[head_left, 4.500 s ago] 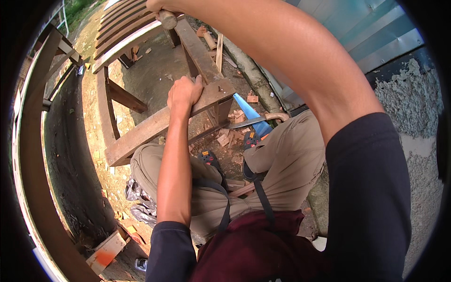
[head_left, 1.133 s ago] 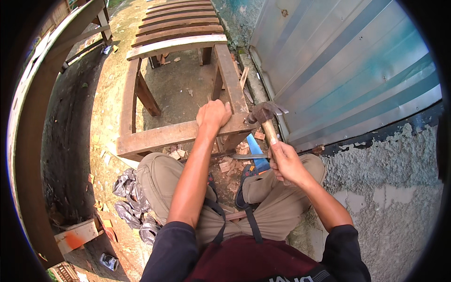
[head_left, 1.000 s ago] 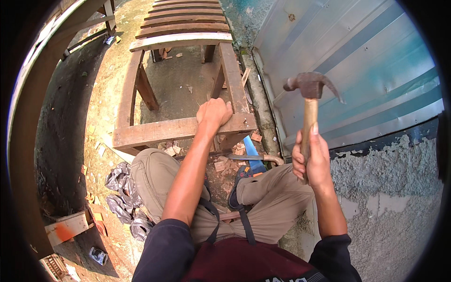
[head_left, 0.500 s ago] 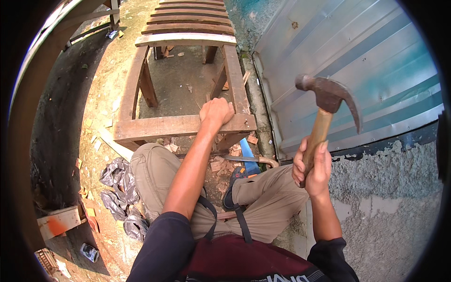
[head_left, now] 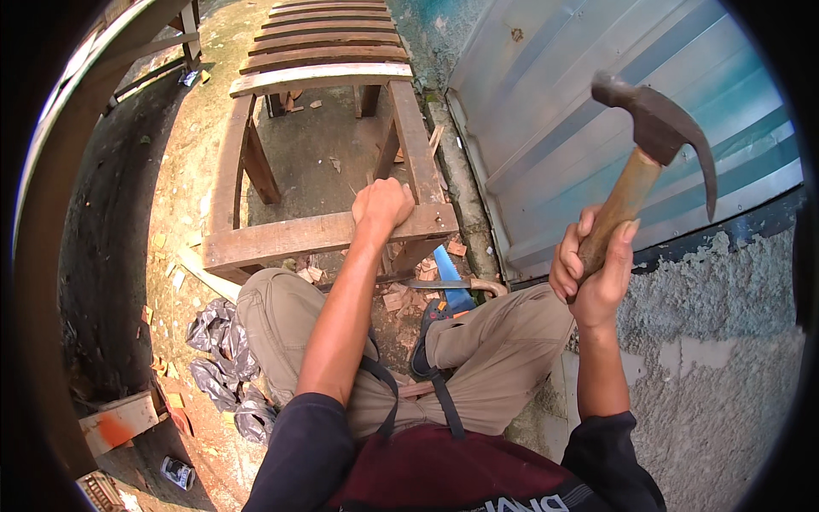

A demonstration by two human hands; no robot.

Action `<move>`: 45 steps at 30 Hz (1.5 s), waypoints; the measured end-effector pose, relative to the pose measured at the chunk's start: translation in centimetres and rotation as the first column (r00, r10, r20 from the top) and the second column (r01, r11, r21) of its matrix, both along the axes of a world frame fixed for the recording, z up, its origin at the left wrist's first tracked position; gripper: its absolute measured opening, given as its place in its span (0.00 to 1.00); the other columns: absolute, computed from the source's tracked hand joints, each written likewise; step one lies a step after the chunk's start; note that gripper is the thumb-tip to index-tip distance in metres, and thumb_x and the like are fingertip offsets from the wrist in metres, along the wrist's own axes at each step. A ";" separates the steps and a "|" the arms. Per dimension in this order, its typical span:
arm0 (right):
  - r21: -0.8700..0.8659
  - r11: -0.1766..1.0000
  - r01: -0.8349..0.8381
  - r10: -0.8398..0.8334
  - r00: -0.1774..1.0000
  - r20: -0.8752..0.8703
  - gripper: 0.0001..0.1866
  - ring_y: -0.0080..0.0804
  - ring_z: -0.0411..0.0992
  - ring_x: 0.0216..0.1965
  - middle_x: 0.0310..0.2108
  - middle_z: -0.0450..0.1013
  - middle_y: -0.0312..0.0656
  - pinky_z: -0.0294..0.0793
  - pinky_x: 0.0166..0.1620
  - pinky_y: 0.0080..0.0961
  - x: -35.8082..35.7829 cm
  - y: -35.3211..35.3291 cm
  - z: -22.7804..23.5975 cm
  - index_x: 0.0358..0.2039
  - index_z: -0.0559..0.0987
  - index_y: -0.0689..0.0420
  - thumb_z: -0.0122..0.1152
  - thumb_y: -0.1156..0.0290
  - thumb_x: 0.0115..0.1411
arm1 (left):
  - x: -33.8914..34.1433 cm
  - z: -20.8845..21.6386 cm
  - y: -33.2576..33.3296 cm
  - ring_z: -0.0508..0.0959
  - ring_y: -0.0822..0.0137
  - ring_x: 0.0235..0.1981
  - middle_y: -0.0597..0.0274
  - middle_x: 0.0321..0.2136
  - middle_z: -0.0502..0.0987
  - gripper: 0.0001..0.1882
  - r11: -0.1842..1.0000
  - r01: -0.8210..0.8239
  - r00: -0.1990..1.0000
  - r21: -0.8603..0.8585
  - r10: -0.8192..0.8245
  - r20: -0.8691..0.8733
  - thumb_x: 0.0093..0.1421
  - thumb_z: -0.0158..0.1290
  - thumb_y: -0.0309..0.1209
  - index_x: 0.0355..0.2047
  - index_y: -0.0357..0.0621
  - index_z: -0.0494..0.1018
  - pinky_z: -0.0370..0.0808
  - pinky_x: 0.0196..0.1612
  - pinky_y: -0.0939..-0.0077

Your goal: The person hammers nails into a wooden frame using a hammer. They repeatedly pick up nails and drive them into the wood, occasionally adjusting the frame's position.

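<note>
My right hand (head_left: 590,271) grips the wooden handle of a claw hammer (head_left: 655,128), raised high at the right with its dark steel head tilted up against the metal wall. My left hand (head_left: 380,205) rests as a fist on the near rail of a wooden frame (head_left: 290,239), close to its right corner. Whether a nail sits under the fingers is hidden. The frame lies on the ground in front of my knees, its two side rails running away from me to a slatted part (head_left: 328,43) at the far end.
A corrugated metal wall (head_left: 589,162) rises at the right above a rough cement base (head_left: 708,341). A blue-handled tool (head_left: 450,282) and wood chips lie between my legs. Crumpled plastic bags (head_left: 223,367) and a wood block (head_left: 115,422) sit at left.
My right hand swung the hammer up from the frame's corner to high at the right. The left fist stayed on the near rail. The view tilted.
</note>
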State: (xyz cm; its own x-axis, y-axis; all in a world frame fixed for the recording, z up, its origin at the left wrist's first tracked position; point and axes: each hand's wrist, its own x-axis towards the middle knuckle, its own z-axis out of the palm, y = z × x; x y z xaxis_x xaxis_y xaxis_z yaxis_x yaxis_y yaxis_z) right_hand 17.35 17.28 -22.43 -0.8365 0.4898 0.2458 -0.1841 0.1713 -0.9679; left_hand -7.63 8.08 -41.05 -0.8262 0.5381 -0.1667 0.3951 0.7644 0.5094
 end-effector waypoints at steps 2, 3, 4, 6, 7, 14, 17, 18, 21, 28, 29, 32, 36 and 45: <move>0.063 0.998 -0.005 0.022 0.962 -0.272 0.29 0.19 0.54 0.13 0.17 0.57 0.31 0.57 0.15 0.19 -1.3 0.1 -3.6 0.40 0.63 0.53 0.33 0.37 0.75 | 0.4 0.4 0.9 0.83 0.43 0.48 0.38 0.43 0.83 0.24 1.000 0.005 1.000 0.004 -0.005 0.019 0.67 0.45 0.43 0.40 0.35 0.84 0.79 0.54 0.54; 0.112 0.994 0.022 0.019 0.936 -0.352 0.28 0.19 0.55 0.13 0.17 0.57 0.31 0.58 0.16 0.20 -1.5 0.3 -7.0 0.39 0.64 0.53 0.34 0.38 0.75 | 0.9 0.4 1.5 0.83 0.43 0.48 0.38 0.43 0.83 0.24 1.000 0.022 0.999 0.008 -0.023 0.039 0.67 0.45 0.43 0.41 0.35 0.84 0.78 0.54 0.54; 0.255 0.966 0.051 -0.047 0.999 -0.023 0.27 0.19 0.55 0.14 0.18 0.57 0.31 0.58 0.17 0.21 0.3 0.4 -10.6 0.38 0.64 0.53 0.36 0.39 0.75 | 1.2 0.7 2.1 0.83 0.43 0.48 0.37 0.43 0.83 0.25 0.999 0.039 0.998 0.015 -0.040 0.049 0.67 0.45 0.43 0.41 0.35 0.84 0.78 0.54 0.54; 0.108 0.991 -0.074 -0.001 0.822 0.570 0.24 0.21 0.58 0.15 0.19 0.60 0.32 0.58 0.17 0.24 4.1 1.5 -17.1 0.36 0.67 0.57 0.42 0.46 0.76 | 1.5 0.9 2.5 0.83 0.42 0.49 0.37 0.43 0.83 0.25 0.998 0.059 0.998 0.010 -0.060 0.038 0.68 0.44 0.43 0.41 0.34 0.84 0.78 0.54 0.53; -0.113 0.993 0.024 0.055 0.758 0.649 0.25 0.20 0.58 0.15 0.19 0.60 0.32 0.58 0.17 0.24 2.9 0.4 -14.1 0.36 0.67 0.57 0.41 0.46 0.76 | 1.0 0.4 1.8 0.83 0.41 0.49 0.37 0.43 0.83 0.25 0.999 0.041 0.999 -0.003 -0.041 0.016 0.68 0.44 0.44 0.41 0.34 0.84 0.78 0.54 0.53; -0.041 0.999 -0.001 -0.002 0.997 -0.076 0.30 0.15 0.56 0.14 0.18 0.61 0.32 0.56 0.16 0.17 -0.7 -0.6 0.2 0.41 0.67 0.58 0.37 0.39 0.75 | 0.1 0.4 0.3 0.81 0.38 0.49 0.33 0.44 0.82 0.29 1.000 -0.005 1.000 -0.029 0.005 -0.009 0.69 0.43 0.47 0.42 0.30 0.82 0.75 0.56 0.51; 0.144 0.990 0.001 0.046 0.945 -0.324 0.31 0.20 0.60 0.16 0.19 0.63 0.33 0.59 0.17 0.20 -1.1 1.5 -8.1 0.37 0.69 0.58 0.37 0.39 0.75 | 1.8 0.5 2.1 0.82 0.39 0.49 0.35 0.44 0.82 0.29 0.999 0.030 1.000 -0.019 -0.030 0.003 0.70 0.42 0.47 0.42 0.32 0.83 0.76 0.56 0.51; 0.260 0.963 0.066 -0.014 0.980 -0.197 0.31 0.22 0.61 0.16 0.19 0.64 0.34 0.60 0.18 0.21 0.6 1.8 -12.9 0.35 0.69 0.58 0.38 0.39 0.75 | 2.0 0.9 2.8 0.82 0.39 0.49 0.35 0.44 0.82 0.28 0.998 0.061 0.998 -0.022 -0.061 -0.014 0.70 0.42 0.46 0.41 0.33 0.83 0.77 0.55 0.52; 0.015 0.997 0.077 -0.069 0.781 0.620 0.31 0.21 0.61 0.16 0.20 0.64 0.33 0.61 0.17 0.23 2.6 1.7 -14.4 0.32 0.70 0.57 0.39 0.40 0.75 | 1.3 0.4 1.9 0.82 0.39 0.50 0.35 0.44 0.82 0.29 0.998 0.030 0.998 -0.055 -0.033 -0.048 0.70 0.42 0.47 0.42 0.32 0.83 0.76 0.56 0.52; -0.106 0.992 0.066 -0.081 0.987 -0.142 0.33 0.16 0.54 0.13 0.19 0.59 0.30 0.54 0.15 0.18 0.0 1.8 0.2 0.36 0.66 0.54 0.38 0.32 0.72 | 0.6 0.3 0.7 0.81 0.39 0.50 0.35 0.45 0.82 0.30 0.995 0.009 0.998 -0.099 -0.016 -0.068 0.70 0.41 0.47 0.43 0.31 0.83 0.76 0.56 0.51; -0.050 0.997 0.062 -0.074 0.946 -0.317 0.33 0.17 0.55 0.14 0.19 0.59 0.30 0.54 0.15 0.18 -0.9 1.7 -0.7 0.36 0.66 0.54 0.39 0.31 0.71 | 0.7 0.3 0.7 0.81 0.39 0.50 0.35 0.44 0.82 0.30 0.995 0.011 0.998 -0.099 -0.017 -0.061 0.70 0.41 0.47 0.43 0.31 0.83 0.76 0.56 0.51; 0.189 0.973 0.129 -0.082 0.968 -0.236 0.33 0.25 0.63 0.19 0.22 0.65 0.37 0.63 0.23 0.26 -0.3 0.6 -10.8 0.41 0.69 0.58 0.45 0.35 0.71 | 1.2 -0.2 1.9 0.81 0.38 0.50 0.35 0.44 0.82 0.30 0.996 0.033 0.997 -0.078 -0.038 -0.066 0.71 0.40 0.47 0.43 0.31 0.83 0.76 0.56 0.50; 0.302 0.950 -0.083 -0.095 0.842 0.531 0.28 0.30 0.69 0.26 0.22 0.70 0.37 0.70 0.32 0.35 3.9 -2.0 -15.8 0.38 0.74 0.63 0.43 0.47 0.76 | 1.8 0.7 1.5 0.81 0.38 0.49 0.34 0.43 0.82 0.30 0.998 0.043 0.994 -0.053 -0.048 -0.099 0.71 0.39 0.46 0.42 0.30 0.83 0.75 0.56 0.50; 0.139 0.990 0.039 0.012 0.938 -0.348 0.28 0.17 0.57 0.17 0.18 0.61 0.31 0.58 0.21 0.20 -1.0 -1.6 -4.7 0.35 0.70 0.57 0.45 0.41 0.74 | 0.6 -0.1 0.9 0.82 0.38 0.49 0.34 0.43 0.82 0.30 0.999 -0.014 0.997 -0.034 0.011 -0.077 0.72 0.38 0.45 0.41 0.32 0.83 0.76 0.55 0.49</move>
